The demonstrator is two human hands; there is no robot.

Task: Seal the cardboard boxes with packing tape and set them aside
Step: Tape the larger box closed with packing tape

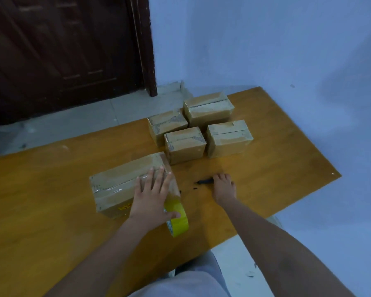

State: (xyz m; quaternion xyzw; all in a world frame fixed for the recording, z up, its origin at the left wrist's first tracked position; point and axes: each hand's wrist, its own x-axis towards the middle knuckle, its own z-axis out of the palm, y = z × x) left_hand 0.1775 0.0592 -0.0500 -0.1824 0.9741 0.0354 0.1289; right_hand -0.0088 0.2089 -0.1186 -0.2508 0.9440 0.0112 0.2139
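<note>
Item: my left hand [152, 195], fingers flat, presses the near box [116, 185], thumb touching the tape roll [177, 219]. Right hand [223, 186] curls on a black tool [204, 181], centre frame, on the surface [41, 211].

A wooden table [276, 168] with an orange-brown glossy top is seen running diagonally across the view; its far right corner is set close to the wall. A small white fleck is noted near its right edge. A dark brown panelled door [58, 50] with a matching door frame [146, 46] is located at upper left. A pale blue painted wall [266, 39] is observed behind and to the right, with one small dark mark on it. A grey tiled floor [77, 123] is visible between door and table. Light grey trousers [180, 284] are seen at the bottom edge.
</note>
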